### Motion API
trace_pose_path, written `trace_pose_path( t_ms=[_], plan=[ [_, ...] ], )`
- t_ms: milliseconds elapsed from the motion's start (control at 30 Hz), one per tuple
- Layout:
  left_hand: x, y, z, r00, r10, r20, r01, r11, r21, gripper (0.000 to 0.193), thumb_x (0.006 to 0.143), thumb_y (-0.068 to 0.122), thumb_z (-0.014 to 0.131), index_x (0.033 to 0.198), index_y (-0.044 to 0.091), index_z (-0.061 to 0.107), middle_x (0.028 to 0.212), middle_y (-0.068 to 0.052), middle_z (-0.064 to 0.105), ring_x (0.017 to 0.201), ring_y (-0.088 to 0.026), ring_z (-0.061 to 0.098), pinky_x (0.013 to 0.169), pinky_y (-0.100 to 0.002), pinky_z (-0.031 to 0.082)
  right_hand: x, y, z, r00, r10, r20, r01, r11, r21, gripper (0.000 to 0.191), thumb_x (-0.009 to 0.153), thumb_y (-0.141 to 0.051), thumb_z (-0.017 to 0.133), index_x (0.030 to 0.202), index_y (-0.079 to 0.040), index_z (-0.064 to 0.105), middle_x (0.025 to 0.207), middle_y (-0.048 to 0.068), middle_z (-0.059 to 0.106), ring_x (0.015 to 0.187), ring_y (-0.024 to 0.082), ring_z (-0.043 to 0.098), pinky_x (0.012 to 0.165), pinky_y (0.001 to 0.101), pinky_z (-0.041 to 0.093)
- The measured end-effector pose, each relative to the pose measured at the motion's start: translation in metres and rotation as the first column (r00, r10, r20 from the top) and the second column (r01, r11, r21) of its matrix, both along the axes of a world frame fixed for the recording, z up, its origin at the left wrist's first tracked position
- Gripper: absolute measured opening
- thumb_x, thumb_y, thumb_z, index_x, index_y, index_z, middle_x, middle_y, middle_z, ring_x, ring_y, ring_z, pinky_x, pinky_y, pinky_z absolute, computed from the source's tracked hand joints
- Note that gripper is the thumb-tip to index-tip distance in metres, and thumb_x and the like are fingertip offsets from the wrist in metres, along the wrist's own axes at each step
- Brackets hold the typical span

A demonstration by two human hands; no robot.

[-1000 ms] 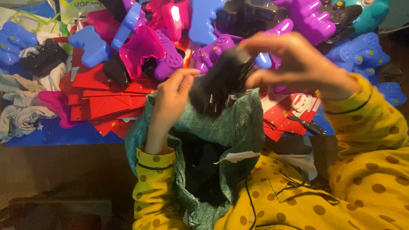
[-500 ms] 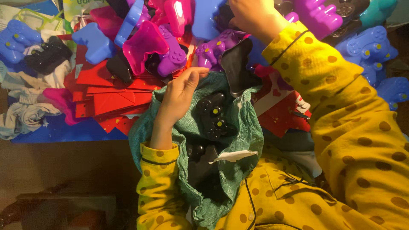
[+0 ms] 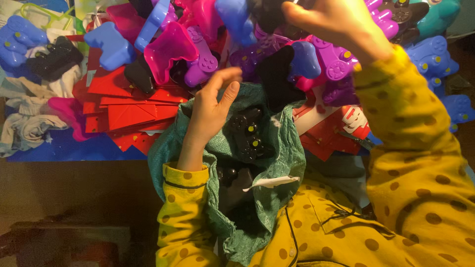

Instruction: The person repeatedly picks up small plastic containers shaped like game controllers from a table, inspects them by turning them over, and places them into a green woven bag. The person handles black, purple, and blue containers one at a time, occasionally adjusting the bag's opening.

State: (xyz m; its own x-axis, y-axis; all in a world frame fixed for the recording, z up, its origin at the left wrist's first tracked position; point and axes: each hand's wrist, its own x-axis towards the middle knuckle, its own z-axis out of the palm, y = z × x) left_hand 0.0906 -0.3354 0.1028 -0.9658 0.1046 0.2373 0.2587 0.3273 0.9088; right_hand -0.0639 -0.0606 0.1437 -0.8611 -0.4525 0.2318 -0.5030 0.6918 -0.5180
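Note:
A green cloth bag [image 3: 277,163] lies open on my lap with black game controllers [image 3: 250,133] inside. My left hand [image 3: 213,109] sits at the bag's far rim, fingers straight and spread, pressing the cloth back. My right hand [image 3: 336,20] is stretched up over a heap of toy controllers, its fingers by a black controller [image 3: 267,12] at the top edge. Whether it grips that one is hidden. A black controller shell [image 3: 274,74] stands just beyond the bag's mouth.
The heap holds purple [image 3: 200,64], pink [image 3: 168,49] and blue [image 3: 114,44] controllers, with more blue ones [image 3: 433,52] at the right. Red card packages [image 3: 123,109] lie under them. A black controller [image 3: 52,57] and pale cloth [image 3: 24,128] sit at the left.
My right hand dropped a black controller into the bag and rose to the heap. My left hand's fingers have straightened at the rim.

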Motion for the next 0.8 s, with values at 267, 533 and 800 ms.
trace_pose_path(
  t_ms=[267,533,800],
  plan=[
    [0.011,0.008,0.007,0.985,-0.17,0.026,0.132,0.841,0.524,0.06,0.101,0.029,0.072,0.149,0.005,0.046,0.133,-0.007,0.064,0.12,-0.013,0.062,0.107,-0.029,0.048,0.079,0.027,-0.001,0.689,0.495,0.529,0.097,0.661,-0.745,0.044,0.1,-0.024,0.054,0.129,0.008,0.059,0.112,0.006,0.067,0.092,0.011,0.06,0.065,0.0288,0.051],
    [0.031,0.005,0.023,0.98,-0.182,0.076,0.109,0.82,0.562,0.036,0.105,0.023,0.074,0.13,-0.001,0.063,0.12,-0.005,0.07,0.111,-0.01,0.062,0.105,-0.028,0.049,0.094,0.016,-0.04,0.513,0.703,0.492,0.209,0.453,-0.867,0.053,0.107,-0.033,0.059,0.133,0.013,0.059,0.113,0.017,0.067,0.101,0.023,0.065,0.081,0.0349,0.054],
    [0.032,-0.002,0.03,0.976,-0.199,0.086,0.114,0.807,0.579,0.035,0.103,0.023,0.076,0.127,0.001,0.062,0.116,-0.003,0.069,0.105,-0.009,0.06,0.097,-0.026,0.049,0.113,0.004,-0.034,0.471,0.74,0.481,0.255,0.407,-0.877,0.058,0.104,-0.036,0.059,0.138,0.011,0.056,0.132,0.017,0.066,0.122,0.025,0.063,0.114,0.0428,0.047]
  ],
)
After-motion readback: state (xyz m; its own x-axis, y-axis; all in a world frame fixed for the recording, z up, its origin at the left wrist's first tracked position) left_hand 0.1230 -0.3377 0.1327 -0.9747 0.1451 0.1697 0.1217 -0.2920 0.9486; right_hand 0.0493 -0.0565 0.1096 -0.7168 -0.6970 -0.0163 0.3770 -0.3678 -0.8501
